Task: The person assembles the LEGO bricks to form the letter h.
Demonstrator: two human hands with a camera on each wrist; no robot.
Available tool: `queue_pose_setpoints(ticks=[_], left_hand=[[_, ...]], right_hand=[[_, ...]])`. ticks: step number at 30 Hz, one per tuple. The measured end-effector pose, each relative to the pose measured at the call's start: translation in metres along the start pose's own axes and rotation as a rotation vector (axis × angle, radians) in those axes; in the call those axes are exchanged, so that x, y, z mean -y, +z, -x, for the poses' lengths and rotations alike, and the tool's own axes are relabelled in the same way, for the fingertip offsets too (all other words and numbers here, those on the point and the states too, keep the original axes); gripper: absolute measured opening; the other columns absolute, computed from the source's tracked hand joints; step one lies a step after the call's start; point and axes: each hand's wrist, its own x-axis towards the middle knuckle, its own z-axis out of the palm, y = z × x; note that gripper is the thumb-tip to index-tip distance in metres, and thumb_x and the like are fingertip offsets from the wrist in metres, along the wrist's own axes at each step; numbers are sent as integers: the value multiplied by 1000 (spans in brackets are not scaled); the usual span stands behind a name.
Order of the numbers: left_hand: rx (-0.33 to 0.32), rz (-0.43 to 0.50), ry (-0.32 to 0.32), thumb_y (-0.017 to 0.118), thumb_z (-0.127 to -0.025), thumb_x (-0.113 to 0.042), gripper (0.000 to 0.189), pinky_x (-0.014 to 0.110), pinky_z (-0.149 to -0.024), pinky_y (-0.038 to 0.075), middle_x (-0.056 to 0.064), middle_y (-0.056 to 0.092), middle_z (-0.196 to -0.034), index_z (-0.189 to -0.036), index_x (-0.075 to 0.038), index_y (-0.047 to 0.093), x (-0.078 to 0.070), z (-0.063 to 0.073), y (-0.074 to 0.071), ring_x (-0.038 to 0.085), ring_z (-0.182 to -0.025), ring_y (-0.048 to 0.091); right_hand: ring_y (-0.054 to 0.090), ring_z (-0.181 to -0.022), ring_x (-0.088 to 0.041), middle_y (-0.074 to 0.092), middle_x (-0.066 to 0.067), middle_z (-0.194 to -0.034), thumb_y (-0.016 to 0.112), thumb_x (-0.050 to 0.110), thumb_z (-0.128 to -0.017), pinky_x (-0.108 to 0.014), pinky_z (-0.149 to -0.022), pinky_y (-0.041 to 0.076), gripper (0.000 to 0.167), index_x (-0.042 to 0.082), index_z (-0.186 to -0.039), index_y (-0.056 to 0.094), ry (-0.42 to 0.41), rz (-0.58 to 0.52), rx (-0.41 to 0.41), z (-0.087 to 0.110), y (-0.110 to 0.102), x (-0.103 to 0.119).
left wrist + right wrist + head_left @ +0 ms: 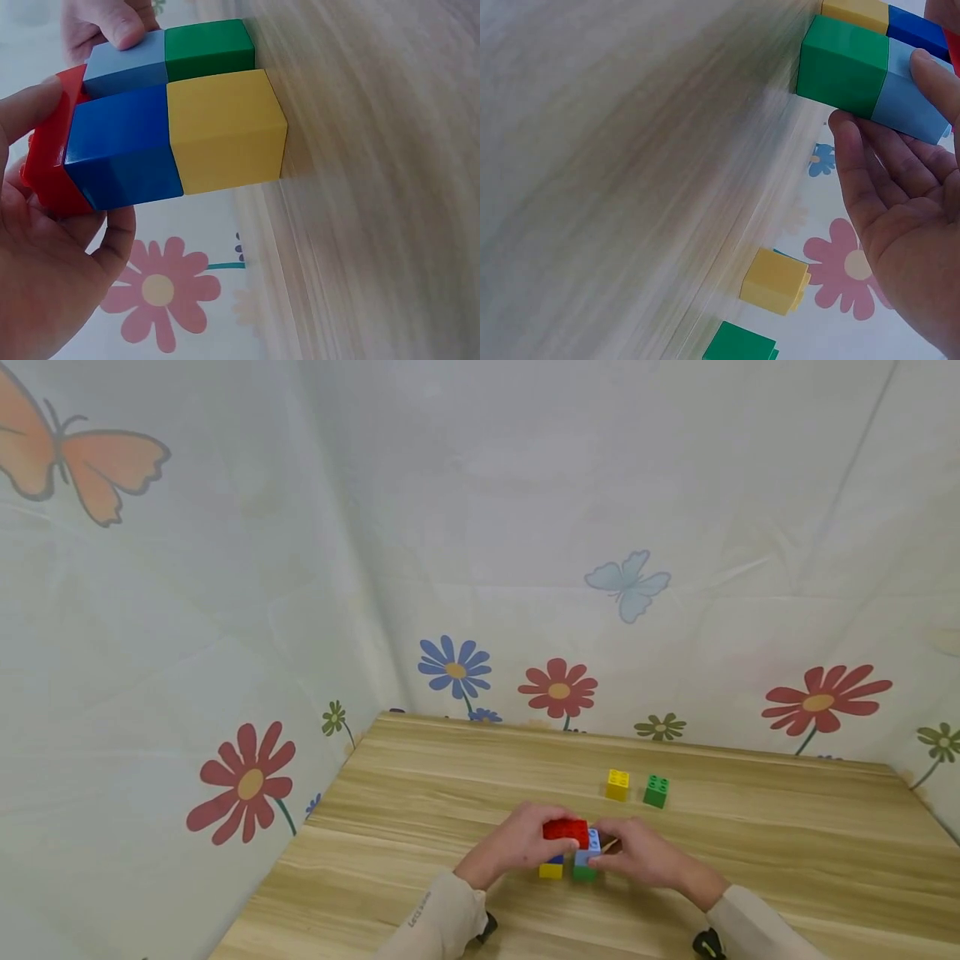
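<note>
My left hand point(517, 843) grips a long red brick point(566, 832) between thumb and fingers. The red brick lies across the top of a dark blue brick point(124, 150) and reaches over part of a light blue brick point(587, 858); whether it is pressed fully down I cannot tell. Under the dark blue brick is a yellow brick point(225, 131). A green brick point(844, 67) stands under the light blue one, so two stacks are side by side on the table. The light blue brick is pinched by my right hand point(645, 856), thumb on the near side.
Farther back on the wooden table point(450, 768) stand a loose yellow brick point(617, 786) and a loose green brick point(656, 792), a small gap between them. A pale curtain point(480, 568) printed with flowers and butterflies hangs behind the table and along its left.
</note>
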Motion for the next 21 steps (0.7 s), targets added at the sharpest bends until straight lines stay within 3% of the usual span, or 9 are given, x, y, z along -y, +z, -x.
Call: queue_pose_setpoints(ticks=[9, 21], left_hand=[[-5, 32, -20, 67, -88, -36, 32, 21, -71, 46, -14, 60, -98, -117, -23, 64, 2, -1, 1, 5, -83, 52], [-59, 202, -34, 70, -84, -39, 39, 23, -73, 48, -15, 60, -103, -119, -24, 63, 18, 6, 7, 7, -86, 56]], right_hand=[[60, -89, -9, 64, 12, -100, 68, 36, -87, -23, -78, 49, 30, 20, -111, 62, 25, -11, 8, 0, -1, 1], [59, -88, -11, 63, 10, -101, 69, 38, -85, -27, -78, 50, 35, 17, -112, 61, 65, 4, 1, 1, 1, 3]])
